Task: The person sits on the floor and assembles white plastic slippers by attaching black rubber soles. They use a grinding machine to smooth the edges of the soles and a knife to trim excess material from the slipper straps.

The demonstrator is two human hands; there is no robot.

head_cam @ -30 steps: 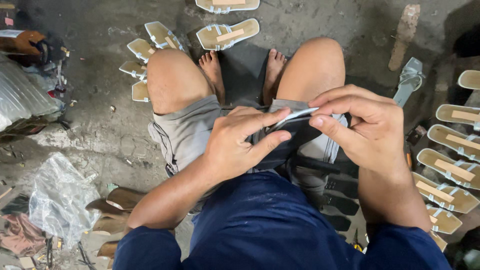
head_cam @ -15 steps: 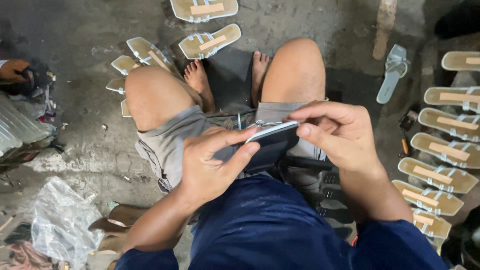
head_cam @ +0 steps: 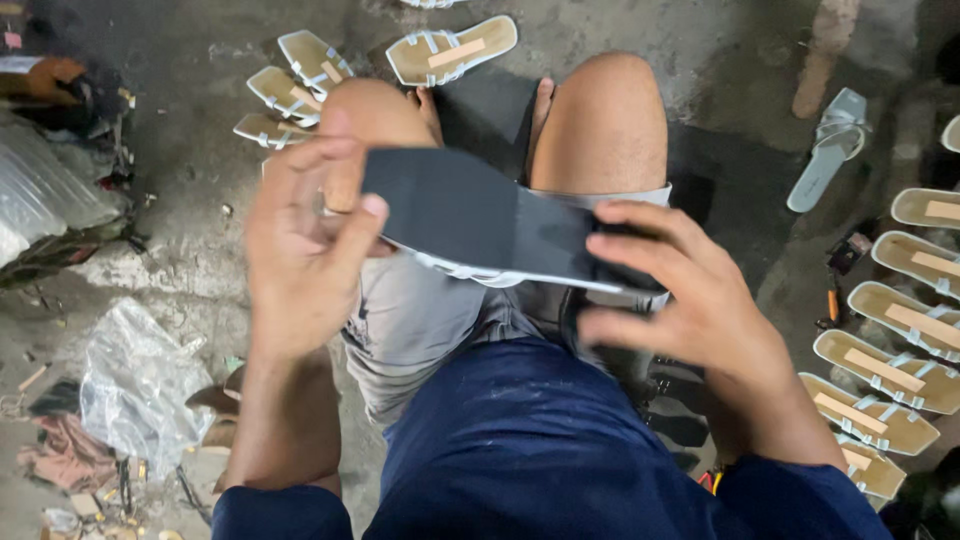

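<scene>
Both our hands hold one sandal [head_cam: 480,225], dark sole up, over our lap. Left hand [head_cam: 300,250] fingers grasp its toe end; right hand [head_cam: 690,300] fingers grasp its heel end. Pale straps show beneath the sole. On the floor [head_cam: 180,270]: five sandals in a row [head_cam: 900,330] at right, one silver sandal [head_cam: 830,150] beyond. Far left, three sandals [head_cam: 290,90]; one more [head_cam: 450,50] past our knees. One plastic bag [head_cam: 140,385] near left.
</scene>
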